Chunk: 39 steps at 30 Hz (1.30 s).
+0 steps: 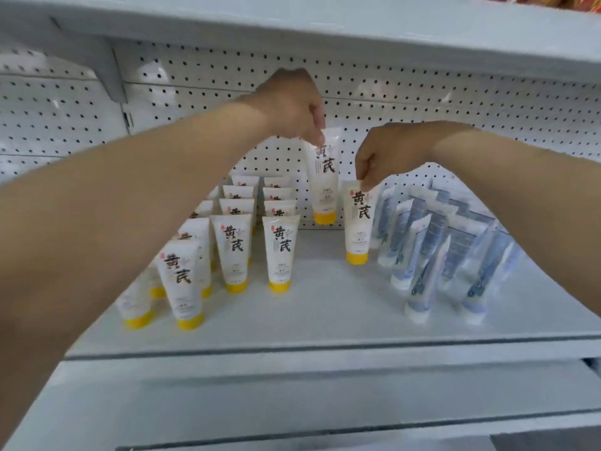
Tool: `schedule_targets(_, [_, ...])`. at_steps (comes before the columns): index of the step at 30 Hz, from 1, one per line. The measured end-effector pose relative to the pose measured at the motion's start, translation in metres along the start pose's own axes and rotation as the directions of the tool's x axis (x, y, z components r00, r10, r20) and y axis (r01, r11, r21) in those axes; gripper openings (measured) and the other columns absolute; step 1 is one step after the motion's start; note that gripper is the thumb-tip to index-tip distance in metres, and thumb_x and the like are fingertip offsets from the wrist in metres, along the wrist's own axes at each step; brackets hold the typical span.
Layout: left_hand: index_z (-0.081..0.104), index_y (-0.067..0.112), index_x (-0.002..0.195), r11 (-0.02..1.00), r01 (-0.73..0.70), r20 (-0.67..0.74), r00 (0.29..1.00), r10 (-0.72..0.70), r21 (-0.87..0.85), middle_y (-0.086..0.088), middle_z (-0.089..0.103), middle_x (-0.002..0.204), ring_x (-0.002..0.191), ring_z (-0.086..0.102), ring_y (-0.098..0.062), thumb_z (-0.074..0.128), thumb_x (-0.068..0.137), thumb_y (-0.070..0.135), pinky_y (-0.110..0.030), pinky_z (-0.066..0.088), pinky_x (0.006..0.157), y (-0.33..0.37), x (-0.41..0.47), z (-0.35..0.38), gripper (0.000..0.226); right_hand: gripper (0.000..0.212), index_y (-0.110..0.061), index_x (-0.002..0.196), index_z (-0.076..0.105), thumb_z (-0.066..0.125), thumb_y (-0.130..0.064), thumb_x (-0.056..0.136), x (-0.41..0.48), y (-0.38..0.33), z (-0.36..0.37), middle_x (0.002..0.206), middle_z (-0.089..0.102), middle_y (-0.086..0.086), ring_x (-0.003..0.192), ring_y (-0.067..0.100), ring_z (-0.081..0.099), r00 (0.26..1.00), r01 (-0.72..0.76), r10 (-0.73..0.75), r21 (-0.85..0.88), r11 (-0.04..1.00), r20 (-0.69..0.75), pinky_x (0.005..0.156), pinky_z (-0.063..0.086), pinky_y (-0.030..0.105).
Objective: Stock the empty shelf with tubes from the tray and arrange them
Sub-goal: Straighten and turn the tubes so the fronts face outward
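My left hand (292, 105) pinches the crimped top of a white tube with a yellow cap (323, 180), held upright near the pegboard back of the shelf (325, 307). My right hand (387, 157) pinches the top of a second white yellow-capped tube (357, 222), whose cap rests on the shelf in front of the first. Several matching tubes (281, 252) stand cap-down in rows to the left. The tray is not in view.
Several pale blue tubes (429, 255) lean together at the right of the shelf. A white pegboard wall (455, 118) backs the shelf and another shelf board (325, 30) hangs overhead. A lower shelf edge (292, 402) lies in front.
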<state>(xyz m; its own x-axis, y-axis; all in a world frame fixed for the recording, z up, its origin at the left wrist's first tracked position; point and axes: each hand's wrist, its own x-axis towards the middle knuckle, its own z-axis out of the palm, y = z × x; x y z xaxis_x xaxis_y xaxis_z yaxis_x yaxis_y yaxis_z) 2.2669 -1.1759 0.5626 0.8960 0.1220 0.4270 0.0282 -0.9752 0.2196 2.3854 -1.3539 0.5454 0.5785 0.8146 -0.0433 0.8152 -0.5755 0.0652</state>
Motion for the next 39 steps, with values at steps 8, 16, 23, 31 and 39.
schedule_targets(8, [0.072, 0.028, 0.083, 0.993, 0.121, 0.147, 0.982, -0.118, -0.015, 0.015, 0.065, 0.086, 0.081, 0.055, -0.003, 0.085, 0.068, 0.033, -0.026, 0.042, 0.074, -0.022, -0.068, -0.050, 0.021, 0.014, -0.035, 0.081, 0.072, 0.080, -0.045, 0.075, -0.027, -0.060, -0.008, 0.083, 0.066, -0.023, 0.085, -0.001, 0.059, 0.998, -0.036, 0.035, 0.014, 0.999, 0.048, 0.066, 0.042, 0.022])
schedule_targets(16, [0.067, 0.028, 0.073, 0.989, 0.076, 0.291, 0.950, -0.110, 0.128, 0.012, 0.062, 0.078, 0.077, 0.055, -0.006, 0.086, 0.069, 0.032, -0.022, 0.038, 0.055, -0.056, -0.116, -0.015, 0.020, 0.013, -0.029, 0.077, 0.072, 0.082, -0.037, 0.075, -0.027, -0.110, 0.019, 0.067, 0.067, -0.021, 0.076, 0.004, 0.060, 0.999, 0.040, -0.044, 0.126, 0.991, 0.030, 0.068, 0.046, 0.022])
schedule_targets(23, [0.063, 0.027, 0.071, 0.987, 0.053, 0.323, 0.941, -0.100, 0.151, 0.010, 0.060, 0.078, 0.073, 0.053, -0.006, 0.085, 0.070, 0.030, -0.024, 0.042, 0.059, -0.065, -0.130, 0.003, 0.022, 0.014, -0.028, 0.080, 0.074, 0.083, -0.036, 0.075, -0.023, -0.131, 0.033, 0.066, 0.067, -0.020, 0.075, 0.004, 0.062, 0.998, 0.061, -0.065, 0.157, 0.986, 0.017, 0.066, 0.047, 0.020])
schedule_targets(31, [0.063, 0.024, 0.072, 0.987, 0.047, 0.364, 0.926, -0.101, 0.156, 0.010, 0.062, 0.082, 0.071, 0.054, -0.005, 0.085, 0.071, 0.030, -0.024, 0.044, 0.059, -0.064, -0.135, 0.015, 0.022, 0.014, -0.032, 0.076, 0.071, 0.083, -0.039, 0.073, -0.019, -0.137, 0.044, 0.061, 0.063, -0.029, 0.064, -0.009, 0.058, 0.998, 0.064, -0.066, 0.113, 0.992, 0.015, 0.059, 0.041, 0.016])
schedule_targets(39, [0.063, 0.025, 0.072, 0.983, 0.047, 0.374, 0.921, -0.111, 0.175, 0.012, 0.061, 0.081, 0.065, 0.051, -0.003, 0.084, 0.071, 0.031, -0.022, 0.038, 0.053, -0.068, -0.138, 0.021, 0.021, 0.014, -0.031, 0.078, 0.072, 0.084, -0.038, 0.073, -0.014, -0.136, 0.055, 0.065, 0.065, -0.024, 0.067, -0.007, 0.058, 0.998, 0.059, -0.062, 0.122, 0.991, 0.021, 0.059, 0.042, 0.016])
